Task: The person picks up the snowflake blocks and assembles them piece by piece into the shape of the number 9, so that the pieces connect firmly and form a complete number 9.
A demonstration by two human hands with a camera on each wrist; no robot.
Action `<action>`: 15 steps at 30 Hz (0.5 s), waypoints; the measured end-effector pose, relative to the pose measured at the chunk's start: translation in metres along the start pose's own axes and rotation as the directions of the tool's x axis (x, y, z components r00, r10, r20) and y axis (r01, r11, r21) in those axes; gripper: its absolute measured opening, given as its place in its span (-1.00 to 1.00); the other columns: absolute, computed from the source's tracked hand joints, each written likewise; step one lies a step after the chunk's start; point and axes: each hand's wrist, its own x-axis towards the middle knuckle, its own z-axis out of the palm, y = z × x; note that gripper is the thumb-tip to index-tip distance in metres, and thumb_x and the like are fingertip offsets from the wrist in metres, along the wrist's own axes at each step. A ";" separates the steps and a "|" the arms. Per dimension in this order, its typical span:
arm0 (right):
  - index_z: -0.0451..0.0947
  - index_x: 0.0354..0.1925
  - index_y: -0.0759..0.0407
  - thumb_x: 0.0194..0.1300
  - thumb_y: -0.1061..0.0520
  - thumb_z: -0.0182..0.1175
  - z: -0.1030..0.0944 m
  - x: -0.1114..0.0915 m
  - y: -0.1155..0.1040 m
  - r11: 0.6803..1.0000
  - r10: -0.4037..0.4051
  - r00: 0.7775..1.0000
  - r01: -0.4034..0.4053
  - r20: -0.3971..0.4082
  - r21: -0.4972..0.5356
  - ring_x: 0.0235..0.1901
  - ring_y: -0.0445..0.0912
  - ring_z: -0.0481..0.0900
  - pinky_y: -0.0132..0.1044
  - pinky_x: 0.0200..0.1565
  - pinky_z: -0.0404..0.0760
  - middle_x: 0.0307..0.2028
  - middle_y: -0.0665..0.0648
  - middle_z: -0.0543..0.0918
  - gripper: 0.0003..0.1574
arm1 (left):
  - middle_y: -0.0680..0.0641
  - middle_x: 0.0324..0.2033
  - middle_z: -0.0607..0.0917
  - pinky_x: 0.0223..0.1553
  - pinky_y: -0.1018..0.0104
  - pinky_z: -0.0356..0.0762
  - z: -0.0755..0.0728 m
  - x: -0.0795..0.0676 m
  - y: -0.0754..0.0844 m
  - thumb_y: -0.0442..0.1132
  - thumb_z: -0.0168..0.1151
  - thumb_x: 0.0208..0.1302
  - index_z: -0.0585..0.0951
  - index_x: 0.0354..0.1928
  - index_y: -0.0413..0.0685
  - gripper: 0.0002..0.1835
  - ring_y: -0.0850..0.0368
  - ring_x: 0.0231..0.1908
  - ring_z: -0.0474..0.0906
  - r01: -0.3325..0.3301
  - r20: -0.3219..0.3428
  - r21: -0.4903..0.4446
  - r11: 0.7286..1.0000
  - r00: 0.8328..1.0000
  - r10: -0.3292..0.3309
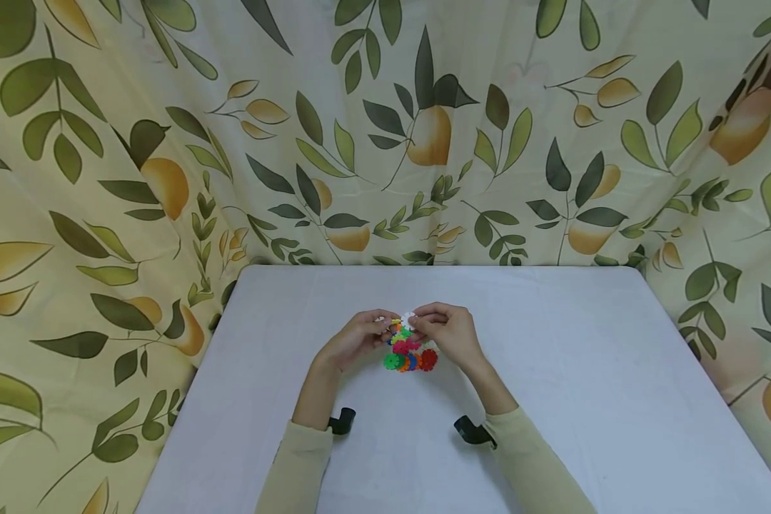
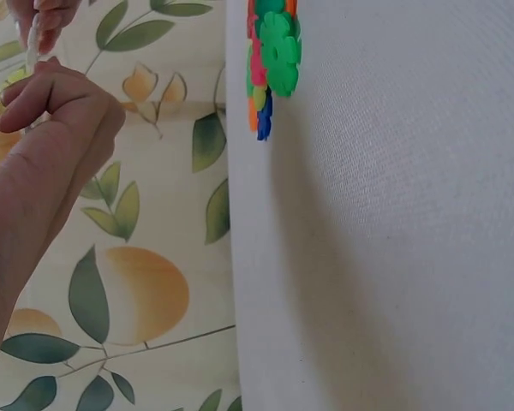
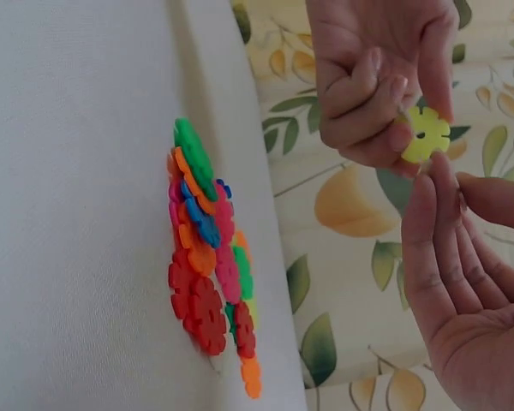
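Observation:
My left hand [image 1: 355,341] pinches a yellow notched plastic disc [image 3: 428,134], a flower-shaped interlocking piece, between thumb and fingers. My right hand [image 1: 452,335] pinches a white notched disc [image 1: 407,320], its face showing in the head view. Both discs meet at their edges between the two hands, above the table. Just below the hands lies a pile of similar discs [image 1: 411,360] in red, green, orange, blue and pink, overlapping one another. From the right wrist, the white disc is mostly hidden by the right fingertips [image 3: 421,193].
A white-covered table [image 1: 244,400] lies beneath both hands. Behind it hangs a leaf- and fruit-patterned curtain [image 1: 385,214]. Black wrist-camera mounts [image 1: 343,421] stick out inward from both sleeve cuffs.

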 end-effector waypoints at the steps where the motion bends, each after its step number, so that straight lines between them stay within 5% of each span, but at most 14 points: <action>1: 0.68 -0.03 0.37 0.38 0.12 0.42 0.000 0.000 0.000 1.000 -0.002 1.000 0.002 0.002 0.002 -0.37 0.11 0.82 -0.16 -0.21 0.78 -0.27 0.29 0.80 -0.66 | -0.06 -0.29 0.53 -0.13 0.34 0.45 0.000 0.000 0.000 -0.27 -0.02 0.61 0.50 0.18 -0.46 -0.64 0.09 -0.27 0.40 0.001 0.002 0.001 1.000 1.000 -0.001; 8: 0.71 -0.06 0.36 0.37 0.13 0.42 0.003 -0.001 -0.002 1.000 -0.014 1.000 0.014 0.013 -0.011 -0.38 0.15 0.81 -0.14 -0.22 0.79 -0.30 0.32 0.79 -0.69 | -0.04 -0.24 0.55 -0.05 0.31 0.47 0.003 -0.003 0.001 -0.30 -0.04 0.60 0.49 0.17 -0.43 -0.68 0.06 -0.24 0.39 0.008 0.024 0.023 1.000 1.000 -0.009; 15: 0.73 -0.13 0.39 0.34 0.21 0.43 0.007 -0.003 -0.006 0.999 -0.032 0.999 0.031 0.021 0.016 -0.35 0.44 0.74 0.08 -0.24 0.76 -0.33 0.45 0.75 -0.77 | -0.09 -0.29 0.45 -0.08 0.29 0.43 0.006 -0.004 0.003 -0.30 -0.04 0.61 0.47 0.18 -0.50 -0.65 0.07 -0.26 0.35 -0.008 0.027 0.076 0.997 1.000 0.006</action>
